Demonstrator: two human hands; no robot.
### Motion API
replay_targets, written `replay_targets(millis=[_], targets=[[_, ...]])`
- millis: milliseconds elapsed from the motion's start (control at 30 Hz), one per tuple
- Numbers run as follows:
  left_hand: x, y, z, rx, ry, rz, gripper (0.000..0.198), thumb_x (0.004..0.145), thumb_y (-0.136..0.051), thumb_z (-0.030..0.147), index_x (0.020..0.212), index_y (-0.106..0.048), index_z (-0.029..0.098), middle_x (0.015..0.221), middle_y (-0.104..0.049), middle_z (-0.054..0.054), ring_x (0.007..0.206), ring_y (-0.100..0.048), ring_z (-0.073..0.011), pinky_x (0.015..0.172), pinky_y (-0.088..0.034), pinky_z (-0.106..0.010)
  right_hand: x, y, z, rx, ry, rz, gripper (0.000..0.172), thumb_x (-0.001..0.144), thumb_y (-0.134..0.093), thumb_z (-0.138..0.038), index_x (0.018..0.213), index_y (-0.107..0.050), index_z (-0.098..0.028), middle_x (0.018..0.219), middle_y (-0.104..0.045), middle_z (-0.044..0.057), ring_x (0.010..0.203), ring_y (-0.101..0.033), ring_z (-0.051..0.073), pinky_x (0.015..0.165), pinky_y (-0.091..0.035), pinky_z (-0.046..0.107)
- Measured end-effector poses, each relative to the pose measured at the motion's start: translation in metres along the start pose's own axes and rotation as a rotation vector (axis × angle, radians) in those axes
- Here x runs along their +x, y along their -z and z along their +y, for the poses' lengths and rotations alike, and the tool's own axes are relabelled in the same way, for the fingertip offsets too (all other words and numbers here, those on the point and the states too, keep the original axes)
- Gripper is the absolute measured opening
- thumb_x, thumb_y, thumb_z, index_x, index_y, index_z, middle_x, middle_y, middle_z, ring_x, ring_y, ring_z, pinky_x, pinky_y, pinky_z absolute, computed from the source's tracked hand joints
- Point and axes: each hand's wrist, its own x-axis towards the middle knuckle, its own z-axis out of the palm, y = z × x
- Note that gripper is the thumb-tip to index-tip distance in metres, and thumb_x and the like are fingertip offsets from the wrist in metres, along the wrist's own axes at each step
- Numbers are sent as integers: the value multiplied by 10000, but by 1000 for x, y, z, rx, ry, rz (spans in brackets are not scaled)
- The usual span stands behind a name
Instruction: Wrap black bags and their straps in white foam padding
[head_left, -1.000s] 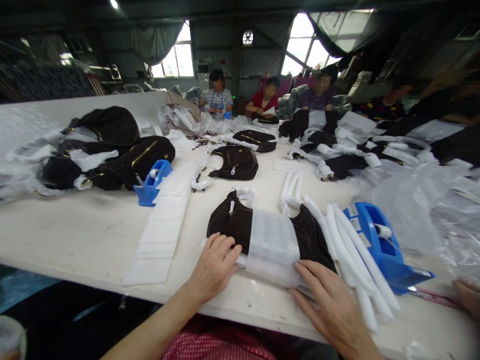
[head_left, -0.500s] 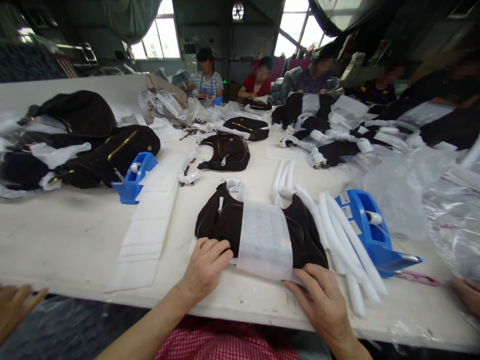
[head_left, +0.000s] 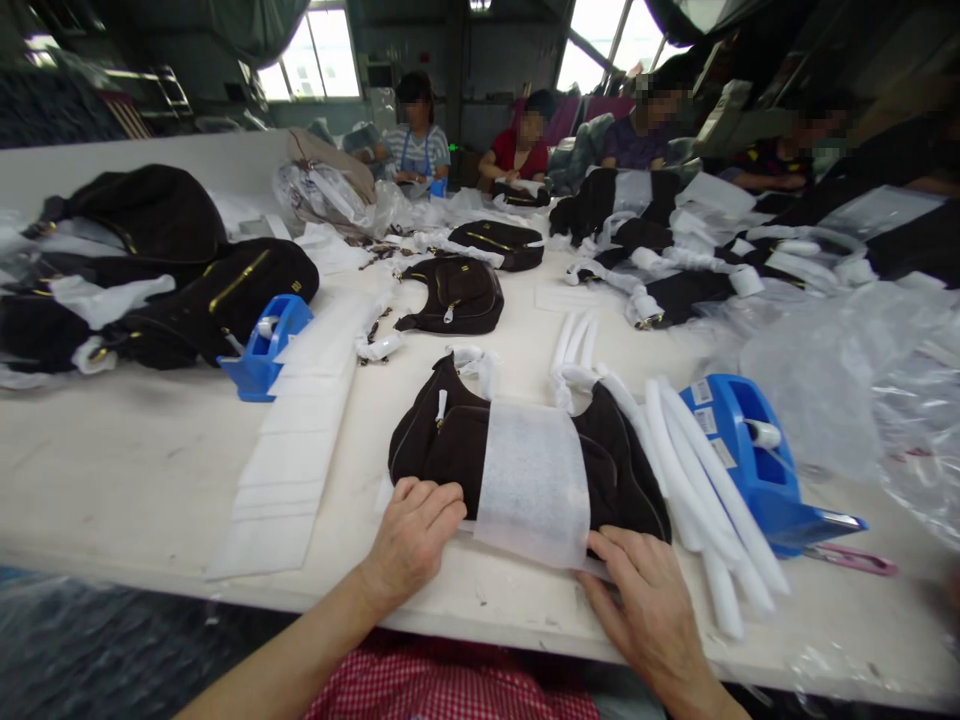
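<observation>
A dark brown handbag (head_left: 442, 445) lies on the table in front of me, its handles wrapped in white padding. Across its middle runs a strip of white foam sheet (head_left: 532, 490). My left hand (head_left: 414, 540) has its fingers curled over the bag's near edge, left of the strip; its thumb is hidden. At the near right corner, my right hand (head_left: 649, 595) pinches the bag's edge between thumb and fingers, close to the strip's corner. Whether it also grips the sheet I cannot tell.
Left of the bag lie flat white foam sheets (head_left: 281, 480) beside a blue tape dispenser (head_left: 266, 345). White foam tubes (head_left: 697, 480) and another blue tape dispenser (head_left: 750, 450) with pink-handled scissors (head_left: 855, 558) are on the right. More brown bags (head_left: 457, 295) lie beyond; several people sit across.
The view has shifted slightly. My right hand is a little further right and lower, still at the bag's edge. Another person's hand at the far left has left the view.
</observation>
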Motion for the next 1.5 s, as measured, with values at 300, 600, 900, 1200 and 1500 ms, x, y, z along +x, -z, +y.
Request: replay_targets(millis=[300,600,900,1200,1500], targets=[[1,2,-2,-10,-38,-26,253,926,-376,73,880,-607,166,937,-671,-58,756,-477,-175,692,-321,-349,2,-1,1,-1,42,41,197,880,-512,-92,958,-653,-204,853,-616,52,741,-530,168,663,-401,318],[-4,5,-3,3,-41,0,289,928,-354,75,895,-623,175,1176,-661,-77,1119,-508,-230,880,-347,-385,-3,-2,7,5,91,32,429,864,-389,4,1045,-695,-236,827,-561,38,734,-523,143,657,-404,278],[-14,13,0,40,-22,-28,257,876,-409,78,904,-639,189,1268,-636,-80,1147,-527,-228,881,-405,-380,-5,-1,11,-8,172,-13,403,879,-393,-46,1089,-680,-236,837,-591,44,732,-558,151,639,-451,267],[55,32,39,56,-153,-158,230,910,-544,348,1035,-619,170,1432,-496,-108,1323,-413,-277,1058,-346,-467,-5,-5,6,1,119,81,419,847,-395,-31,1038,-696,-250,861,-606,50,757,-587,165,668,-469,285],[95,2,38,-131,-384,-462,600,922,-425,594,1389,-449,217,1456,-479,-93,1354,-419,-287,1103,-312,-561,-11,-3,20,-36,241,18,292,928,-428,-162,1028,-694,-228,844,-630,60,736,-609,154,644,-494,255]])
